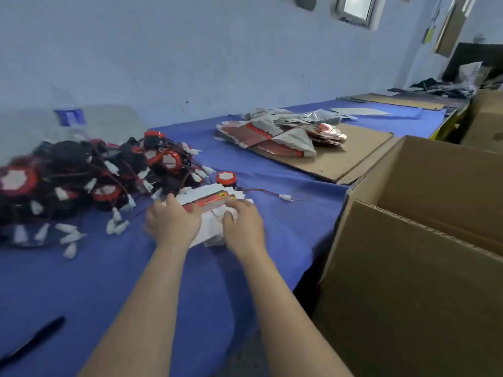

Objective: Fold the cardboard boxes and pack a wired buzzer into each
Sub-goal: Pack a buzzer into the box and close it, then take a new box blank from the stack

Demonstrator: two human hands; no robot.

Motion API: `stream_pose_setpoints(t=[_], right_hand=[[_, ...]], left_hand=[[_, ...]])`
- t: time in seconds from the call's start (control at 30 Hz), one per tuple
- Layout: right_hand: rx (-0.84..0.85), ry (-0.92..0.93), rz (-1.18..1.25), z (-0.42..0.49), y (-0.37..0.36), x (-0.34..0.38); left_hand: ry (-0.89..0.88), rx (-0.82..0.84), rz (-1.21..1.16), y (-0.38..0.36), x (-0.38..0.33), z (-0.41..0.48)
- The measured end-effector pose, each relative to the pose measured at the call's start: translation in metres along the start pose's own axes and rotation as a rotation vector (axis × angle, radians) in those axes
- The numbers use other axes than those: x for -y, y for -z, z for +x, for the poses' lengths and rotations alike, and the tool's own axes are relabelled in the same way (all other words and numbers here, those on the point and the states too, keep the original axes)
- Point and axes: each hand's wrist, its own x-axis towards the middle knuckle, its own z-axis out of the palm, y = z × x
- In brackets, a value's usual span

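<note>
Now our left hand (174, 221) and right hand (242, 227) both grasp a box (209, 204) on the table (81, 281); one buzzer (226, 178) sits just behind it; the pile (81, 172) lies left.

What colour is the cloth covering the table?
Blue. The cloth shows best in the head view.

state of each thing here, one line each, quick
small box: flaps out, held by both hands
left hand: gripping small box
right hand: gripping small box
loose buzzer: unpacked, on cloth
buzzer pile: tangled, unpacked
flat boxes: unfolded, stacked
big carton: open
</note>
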Motion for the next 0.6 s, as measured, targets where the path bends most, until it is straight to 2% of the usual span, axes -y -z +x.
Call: stream_pose_setpoints(t=[0.07, 0.13, 0.33, 0.4, 0.47, 0.53, 0.6], right_hand=[[0.055, 0.010, -0.141, 0.005, -0.013, -0.001], [0.073, -0.007, -0.323, 0.005, -0.019, -0.002], [0.098, 0.063, -0.499, -0.002, -0.030, 0.005], [0.095, 0.054, -0.488, -0.003, -0.028, 0.005], [0.073, 0.019, -0.422, -0.002, -0.021, 0.006], [-0.013, 0.016, -0.313, 0.000, -0.012, 0.009], [-0.127, 0.049, -0.102, 0.004, -0.002, 0.016]], left_hand=[[0.101, 0.100, 0.019, -0.004, 0.017, 0.011], [0.103, 0.152, 0.012, -0.009, 0.026, 0.015], [0.018, 0.039, -0.034, -0.014, 0.020, 0.012], [-0.026, -0.100, -0.164, -0.010, 0.017, 0.009], [-0.076, -0.183, -0.450, -0.001, 0.016, 0.008], [-0.065, -0.139, -0.740, 0.013, 0.014, 0.008], [-0.096, -0.129, -0.868, 0.031, 0.017, 0.009]])
